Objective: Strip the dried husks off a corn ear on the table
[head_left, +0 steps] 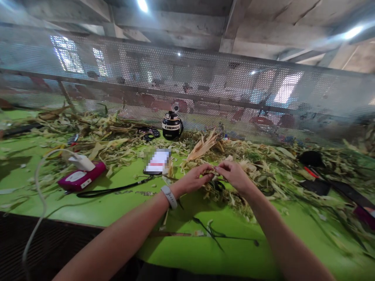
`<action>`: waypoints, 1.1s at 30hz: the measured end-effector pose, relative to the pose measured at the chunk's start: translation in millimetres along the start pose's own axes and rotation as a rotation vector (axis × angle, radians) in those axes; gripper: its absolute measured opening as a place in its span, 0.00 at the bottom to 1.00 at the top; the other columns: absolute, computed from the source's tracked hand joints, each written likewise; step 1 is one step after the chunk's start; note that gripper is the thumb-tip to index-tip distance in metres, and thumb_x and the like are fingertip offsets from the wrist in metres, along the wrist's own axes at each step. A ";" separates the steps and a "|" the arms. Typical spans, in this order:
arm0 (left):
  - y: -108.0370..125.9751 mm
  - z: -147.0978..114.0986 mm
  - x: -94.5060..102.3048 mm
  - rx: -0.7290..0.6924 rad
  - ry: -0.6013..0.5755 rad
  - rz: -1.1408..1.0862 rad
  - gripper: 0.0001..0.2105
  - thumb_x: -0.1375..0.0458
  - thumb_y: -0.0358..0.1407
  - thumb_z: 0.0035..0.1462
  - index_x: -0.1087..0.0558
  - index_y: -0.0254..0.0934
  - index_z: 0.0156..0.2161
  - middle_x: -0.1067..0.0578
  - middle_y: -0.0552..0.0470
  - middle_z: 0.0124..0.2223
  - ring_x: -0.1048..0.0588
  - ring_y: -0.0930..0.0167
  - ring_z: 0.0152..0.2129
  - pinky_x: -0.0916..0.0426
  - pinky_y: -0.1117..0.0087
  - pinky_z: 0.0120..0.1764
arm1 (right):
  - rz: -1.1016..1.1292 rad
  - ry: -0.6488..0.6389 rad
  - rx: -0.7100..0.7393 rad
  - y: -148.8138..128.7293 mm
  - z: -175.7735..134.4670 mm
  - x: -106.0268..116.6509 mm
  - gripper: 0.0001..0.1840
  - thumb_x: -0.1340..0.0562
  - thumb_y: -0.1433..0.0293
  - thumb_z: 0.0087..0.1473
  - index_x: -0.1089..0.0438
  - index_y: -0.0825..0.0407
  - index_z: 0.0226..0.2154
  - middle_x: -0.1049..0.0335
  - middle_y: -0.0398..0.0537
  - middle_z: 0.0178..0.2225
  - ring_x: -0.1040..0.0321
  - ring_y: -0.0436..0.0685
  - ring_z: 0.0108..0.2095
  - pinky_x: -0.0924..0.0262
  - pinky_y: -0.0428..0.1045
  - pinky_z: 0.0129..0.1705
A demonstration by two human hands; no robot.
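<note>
My left hand (195,179), with a pale watch (169,197) on its wrist, is closed in a pinch above the middle of the green table. Its fingertips almost meet those of my right hand (233,175), also pinched. Between them shows a small pale strip of plant material (210,172), mostly covered by the fingers. Just behind the hands lies a dry tan corn husk (203,147). Beneath and beside them are heaps of green and yellowish plant scraps (258,166).
A phone (158,160) with a black strap (115,190) lies left of my hands. Further left is a purple power strip (80,177) with a white plug and cable. A black bottle (172,125) stands before the perforated metal screen (205,82). Thin stems (209,230) lie near the front edge.
</note>
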State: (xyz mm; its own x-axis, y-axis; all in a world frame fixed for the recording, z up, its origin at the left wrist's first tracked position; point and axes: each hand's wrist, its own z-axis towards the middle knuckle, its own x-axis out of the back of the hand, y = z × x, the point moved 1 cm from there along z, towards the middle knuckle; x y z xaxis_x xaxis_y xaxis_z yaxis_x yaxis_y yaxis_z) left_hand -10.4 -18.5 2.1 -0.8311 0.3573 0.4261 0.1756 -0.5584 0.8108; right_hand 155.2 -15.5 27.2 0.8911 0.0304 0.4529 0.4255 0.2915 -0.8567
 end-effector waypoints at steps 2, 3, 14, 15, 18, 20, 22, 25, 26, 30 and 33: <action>1.2 0.0 0.8 0.047 -0.028 -0.065 0.10 0.50 0.40 0.56 0.33 0.36 0.37 0.35 0.56 0.26 0.37 0.75 0.24 0.39 0.74 0.29 | 0.062 0.016 -0.029 -0.3 -0.1 -1.4 0.15 0.37 0.58 0.39 0.35 0.53 0.17 0.39 0.38 0.15 0.47 0.46 0.16 0.51 0.43 0.17; 0.9 0.2 1.0 0.074 -0.043 -0.097 0.10 0.50 0.41 0.56 0.33 0.35 0.36 0.36 0.57 0.25 0.38 0.75 0.22 0.41 0.75 0.27 | 0.090 0.034 -0.038 0.0 -0.1 -2.7 0.15 0.37 0.57 0.39 0.36 0.53 0.18 0.39 0.38 0.14 0.47 0.46 0.15 0.51 0.43 0.17; 1.1 0.1 4.3 0.190 -0.155 -0.326 0.07 0.47 0.37 0.52 0.32 0.35 0.32 0.37 0.59 0.21 0.40 0.77 0.19 0.44 0.75 0.24 | 0.229 0.070 -0.162 -3.2 -1.6 -6.7 0.15 0.37 0.58 0.38 0.39 0.51 0.17 0.44 0.35 0.12 0.52 0.44 0.11 0.58 0.43 0.14; 1.7 0.0 4.8 0.205 -0.147 -0.343 0.06 0.47 0.37 0.52 0.32 0.35 0.31 0.36 0.58 0.21 0.39 0.76 0.19 0.43 0.75 0.25 | 0.232 0.037 -0.166 -5.4 -2.5 -5.4 0.15 0.38 0.58 0.40 0.39 0.51 0.17 0.44 0.35 0.12 0.52 0.44 0.12 0.58 0.43 0.14; 3.0 -0.2 5.2 0.222 -0.148 -0.345 0.05 0.47 0.34 0.51 0.31 0.36 0.31 0.34 0.57 0.22 0.37 0.75 0.20 0.40 0.74 0.27 | 0.209 -0.061 -0.146 -9.6 -4.4 -3.4 0.17 0.39 0.58 0.42 0.39 0.52 0.15 0.45 0.36 0.13 0.51 0.44 0.14 0.57 0.43 0.16; 3.3 -0.1 4.7 0.195 -0.160 -0.337 0.06 0.47 0.34 0.51 0.30 0.36 0.30 0.33 0.56 0.23 0.37 0.74 0.22 0.40 0.73 0.28 | 0.189 -0.083 -0.118 -9.3 -4.4 -4.5 0.16 0.36 0.59 0.39 0.39 0.53 0.16 0.44 0.36 0.14 0.50 0.44 0.16 0.56 0.43 0.18; 2.7 0.1 3.8 0.165 -0.136 -0.369 0.09 0.49 0.37 0.52 0.30 0.35 0.27 0.33 0.54 0.25 0.38 0.73 0.22 0.40 0.72 0.27 | 0.183 -0.079 -0.097 -7.5 -4.0 -7.2 0.16 0.35 0.59 0.37 0.37 0.53 0.17 0.42 0.36 0.15 0.49 0.45 0.17 0.55 0.43 0.20; 0.4 -0.2 1.4 0.213 -0.112 -0.399 0.15 0.48 0.45 0.53 0.31 0.34 0.27 0.38 0.56 0.22 0.43 0.76 0.19 0.47 0.73 0.22 | 0.210 -0.089 -0.077 -5.3 -4.1 -11.6 0.17 0.34 0.58 0.37 0.37 0.53 0.18 0.41 0.36 0.16 0.49 0.45 0.18 0.54 0.43 0.21; -0.3 -0.6 0.6 0.240 -0.126 -0.375 0.17 0.47 0.47 0.53 0.32 0.34 0.27 0.41 0.57 0.20 0.46 0.77 0.17 0.51 0.74 0.20 | 0.226 -0.099 -0.076 -4.8 -4.5 -12.7 0.18 0.34 0.57 0.37 0.37 0.53 0.18 0.41 0.35 0.16 0.49 0.45 0.18 0.54 0.43 0.21; -0.8 -2.6 -0.1 0.275 -0.218 -0.287 0.22 0.45 0.52 0.50 0.37 0.33 0.21 0.50 0.61 0.18 0.52 0.80 0.16 0.59 0.74 0.20 | 0.264 -0.119 -0.084 -2.2 -5.9 -15.6 0.20 0.35 0.55 0.39 0.38 0.53 0.19 0.41 0.36 0.16 0.50 0.45 0.17 0.54 0.43 0.20; 1.7 -4.1 1.0 0.276 -0.268 -0.310 0.23 0.44 0.53 0.49 0.40 0.34 0.19 0.50 0.61 0.18 0.53 0.81 0.16 0.60 0.74 0.20 | 0.258 -0.026 -0.060 1.5 -5.1 -18.1 0.20 0.35 0.54 0.39 0.38 0.53 0.19 0.42 0.37 0.16 0.49 0.45 0.18 0.54 0.44 0.20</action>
State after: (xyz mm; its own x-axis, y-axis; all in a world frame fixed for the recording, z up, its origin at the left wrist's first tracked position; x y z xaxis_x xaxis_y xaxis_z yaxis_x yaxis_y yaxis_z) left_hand -13.1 -22.1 2.3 -0.7079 0.6753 0.2071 0.1050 -0.1893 0.9763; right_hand 140.6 -20.5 16.4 0.9672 0.1207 0.2235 0.1944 0.2143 -0.9572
